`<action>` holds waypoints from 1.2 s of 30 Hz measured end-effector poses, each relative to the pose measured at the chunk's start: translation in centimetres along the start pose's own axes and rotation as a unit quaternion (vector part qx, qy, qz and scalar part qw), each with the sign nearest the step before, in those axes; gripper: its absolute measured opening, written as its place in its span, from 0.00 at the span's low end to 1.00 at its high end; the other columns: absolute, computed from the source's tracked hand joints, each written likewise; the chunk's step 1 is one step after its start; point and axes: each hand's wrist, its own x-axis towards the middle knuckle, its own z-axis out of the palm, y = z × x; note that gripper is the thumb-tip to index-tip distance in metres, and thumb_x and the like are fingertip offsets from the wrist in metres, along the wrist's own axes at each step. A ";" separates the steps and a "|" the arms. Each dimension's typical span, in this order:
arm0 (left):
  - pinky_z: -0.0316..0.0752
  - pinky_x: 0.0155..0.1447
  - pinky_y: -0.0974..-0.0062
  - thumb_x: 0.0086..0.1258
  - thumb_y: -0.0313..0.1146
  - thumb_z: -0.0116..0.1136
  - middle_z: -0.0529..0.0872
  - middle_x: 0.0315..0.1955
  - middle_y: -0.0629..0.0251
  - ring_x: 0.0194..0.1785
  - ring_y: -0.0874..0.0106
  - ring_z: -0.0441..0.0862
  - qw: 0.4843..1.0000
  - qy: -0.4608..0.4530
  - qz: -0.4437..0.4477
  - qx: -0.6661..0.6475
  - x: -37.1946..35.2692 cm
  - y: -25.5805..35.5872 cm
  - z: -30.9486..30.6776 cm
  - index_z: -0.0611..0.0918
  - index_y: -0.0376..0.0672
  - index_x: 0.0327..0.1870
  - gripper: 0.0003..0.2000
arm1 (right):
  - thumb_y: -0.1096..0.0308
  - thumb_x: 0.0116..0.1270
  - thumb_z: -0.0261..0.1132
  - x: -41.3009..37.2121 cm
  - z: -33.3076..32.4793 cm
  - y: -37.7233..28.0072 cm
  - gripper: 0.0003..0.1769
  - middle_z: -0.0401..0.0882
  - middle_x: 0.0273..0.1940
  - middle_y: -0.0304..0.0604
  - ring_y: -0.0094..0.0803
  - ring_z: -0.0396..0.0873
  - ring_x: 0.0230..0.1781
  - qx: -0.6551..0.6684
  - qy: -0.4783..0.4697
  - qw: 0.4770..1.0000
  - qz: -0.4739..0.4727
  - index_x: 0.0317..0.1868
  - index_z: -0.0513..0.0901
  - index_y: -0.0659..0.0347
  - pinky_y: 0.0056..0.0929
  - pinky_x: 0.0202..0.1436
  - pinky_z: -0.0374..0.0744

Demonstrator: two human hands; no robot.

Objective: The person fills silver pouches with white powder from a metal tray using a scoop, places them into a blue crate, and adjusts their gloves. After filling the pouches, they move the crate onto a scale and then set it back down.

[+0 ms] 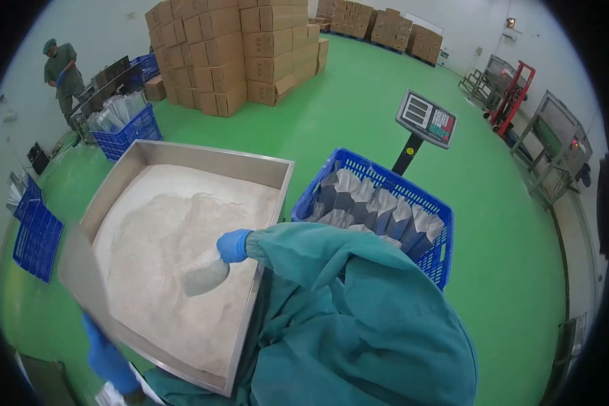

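Over the large metal tray point(285, 193) of white powder point(155, 271), my right hand point(233, 246), in a blue glove, is closed round the handle of a scoop point(207, 277). The scoop's bowl is at the powder's surface and looks pale and powdery. My left hand point(108, 358), also gloved in blue, is low at the tray's left edge. It is wrapped against a grey, silvery bag point(86, 277) that stands up beside the tray, smeared by motion; its fingers are partly hidden. White material point(111, 394) shows below that hand.
Right of the tray, a blue crate point(446, 254) holds several silvery pouches point(379, 203), with a scale display point(426, 119) behind. More crates point(39, 237) stand at left. Cartons point(216, 57) are stacked behind. A person point(62, 71) works at far left; a red pallet lifter point(514, 98) stands right.
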 end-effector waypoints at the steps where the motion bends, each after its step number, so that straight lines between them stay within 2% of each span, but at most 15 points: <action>1: 0.73 0.37 0.73 0.63 0.35 0.54 0.83 0.33 0.51 0.33 0.63 0.81 0.996 -0.039 -0.049 -0.064 0.9 -1.5 4.0 0.74 0.43 0.55 0.19 | 0.59 0.51 0.57 -0.2 -0.9 0.2 0.16 0.80 0.36 0.55 0.49 0.78 0.40 -0.026 0.015 0.999 -0.022 0.34 0.83 0.62 0.43 0.42 0.76; 3: 0.71 0.30 0.67 0.56 0.35 0.60 0.82 0.28 0.49 0.24 0.60 0.77 0.958 -0.108 -0.079 -0.252 2.0 2.7 7.1 0.77 0.41 0.48 0.18 | 0.58 0.51 0.58 -1.0 -3.2 -0.4 0.16 0.80 0.35 0.55 0.50 0.78 0.38 -0.060 0.030 0.997 -0.040 0.33 0.83 0.62 0.44 0.42 0.76; 4: 0.72 0.35 0.64 0.52 0.39 0.63 0.82 0.28 0.48 0.28 0.56 0.78 0.977 -0.160 -0.055 -0.127 2.3 2.7 9.7 0.77 0.38 0.44 0.20 | 0.58 0.51 0.58 -1.4 -4.5 -0.8 0.16 0.80 0.34 0.55 0.50 0.78 0.37 -0.065 0.030 0.997 -0.040 0.32 0.83 0.62 0.44 0.41 0.75; 6: 0.72 0.38 0.61 0.49 0.51 0.64 0.82 0.28 0.48 0.34 0.52 0.78 0.962 -0.143 -0.008 -0.234 0.2 0.3 17.1 0.80 0.35 0.33 0.23 | 0.59 0.50 0.60 -0.9 -5.8 -0.6 0.14 0.79 0.31 0.55 0.51 0.78 0.35 -0.067 0.023 0.996 -0.060 0.29 0.83 0.61 0.44 0.39 0.76; 7: 0.71 0.39 0.59 0.51 0.55 0.60 0.82 0.29 0.46 0.34 0.50 0.78 0.972 -0.187 -0.007 -0.143 -0.9 -0.4 19.9 0.81 0.36 0.29 0.24 | 0.55 0.53 0.58 0.2 -5.8 0.4 0.17 0.80 0.28 0.54 0.46 0.79 0.30 -0.086 0.011 0.987 -0.135 0.25 0.82 0.62 0.44 0.36 0.75; 8: 0.70 0.39 0.58 0.53 0.56 0.58 0.81 0.30 0.46 0.35 0.50 0.78 0.962 -0.240 -0.057 -0.120 -1.2 1.0 19.0 0.81 0.37 0.31 0.25 | 0.63 0.50 0.63 -0.6 -7.6 -2.0 0.09 0.80 0.31 0.52 0.49 0.78 0.33 -0.093 -0.006 0.994 -0.052 0.28 0.82 0.60 0.42 0.38 0.76; 11: 0.70 0.42 0.57 0.63 0.46 0.47 0.80 0.30 0.48 0.37 0.51 0.77 0.975 -0.183 -0.061 -0.112 -2.3 0.4 19.7 0.80 0.38 0.30 0.18 | 0.61 0.53 0.60 2.2 -8.7 -5.9 0.13 0.79 0.34 0.56 0.49 0.78 0.38 -0.176 -0.026 0.980 -0.088 0.30 0.81 0.63 0.40 0.42 0.75; 14: 0.72 0.42 0.59 0.60 0.35 0.48 0.81 0.30 0.48 0.37 0.51 0.78 0.982 -0.132 0.000 -0.137 -0.3 0.8 17.5 0.81 0.39 0.28 0.11 | 0.61 0.55 0.57 5.0 -7.0 -12.4 0.14 0.80 0.38 0.54 0.49 0.78 0.40 -0.238 -0.049 0.966 -0.093 0.35 0.83 0.60 0.40 0.43 0.76; 17: 0.73 0.42 0.60 0.58 0.32 0.48 0.81 0.30 0.47 0.37 0.51 0.78 0.969 -0.188 -0.086 -0.135 2.1 0.9 16.4 0.81 0.39 0.28 0.09 | 0.62 0.56 0.56 6.4 -6.6 -17.0 0.13 0.81 0.33 0.51 0.47 0.79 0.36 -0.370 -0.005 0.925 -0.082 0.33 0.83 0.60 0.40 0.39 0.76; 22: 0.73 0.40 0.60 0.57 0.32 0.50 0.81 0.30 0.47 0.36 0.51 0.78 0.970 -0.164 -0.126 -0.130 1.1 -5.6 19.4 0.81 0.37 0.28 0.09 | 0.60 0.56 0.57 5.9 -13.3 -13.9 0.13 0.81 0.34 0.49 0.45 0.80 0.36 -0.384 0.015 0.923 -0.017 0.33 0.84 0.58 0.40 0.38 0.77; 24: 0.71 0.40 0.60 0.60 0.34 0.46 0.80 0.27 0.50 0.33 0.51 0.77 0.971 -0.191 -0.074 -0.123 1.3 -8.0 19.6 0.81 0.40 0.26 0.11 | 0.55 0.55 0.58 9.4 -10.6 -8.6 0.15 0.81 0.34 0.49 0.45 0.80 0.36 -0.423 -0.037 0.905 0.012 0.34 0.84 0.56 0.39 0.38 0.76; 27: 0.72 0.40 0.61 0.63 0.37 0.46 0.80 0.28 0.51 0.33 0.52 0.77 0.972 -0.188 -0.052 -0.134 0.4 -8.0 19.4 0.80 0.40 0.29 0.13 | 0.53 0.55 0.58 15.6 7.0 1.6 0.18 0.81 0.35 0.49 0.44 0.80 0.36 -0.349 -0.212 0.900 -0.155 0.36 0.83 0.57 0.40 0.38 0.76; 28: 0.72 0.40 0.61 0.64 0.38 0.45 0.80 0.28 0.51 0.33 0.52 0.77 0.972 -0.163 -0.079 -0.151 0.4 -7.8 19.5 0.80 0.40 0.30 0.13 | 0.54 0.57 0.56 13.8 11.6 -2.5 0.18 0.81 0.35 0.50 0.45 0.79 0.37 -0.255 -0.215 0.939 -0.090 0.38 0.82 0.57 0.41 0.40 0.75; 30: 0.72 0.40 0.61 0.65 0.39 0.45 0.80 0.29 0.51 0.34 0.52 0.77 0.970 -0.166 -0.088 -0.151 0.1 -7.8 20.1 0.80 0.40 0.31 0.13 | 0.60 0.59 0.52 14.1 23.5 -1.4 0.15 0.81 0.37 0.51 0.49 0.79 0.38 -0.154 -0.206 0.948 -0.187 0.42 0.79 0.55 0.42 0.44 0.75; 36: 0.72 0.41 0.60 0.65 0.38 0.45 0.81 0.30 0.51 0.36 0.53 0.77 0.965 -0.185 -0.107 -0.154 1.5 -9.1 20.0 0.81 0.39 0.30 0.13 | 0.60 0.61 0.49 8.4 5.7 -7.5 0.15 0.79 0.32 0.55 0.51 0.77 0.35 -0.155 -0.218 0.963 -0.032 0.38 0.78 0.58 0.46 0.40 0.74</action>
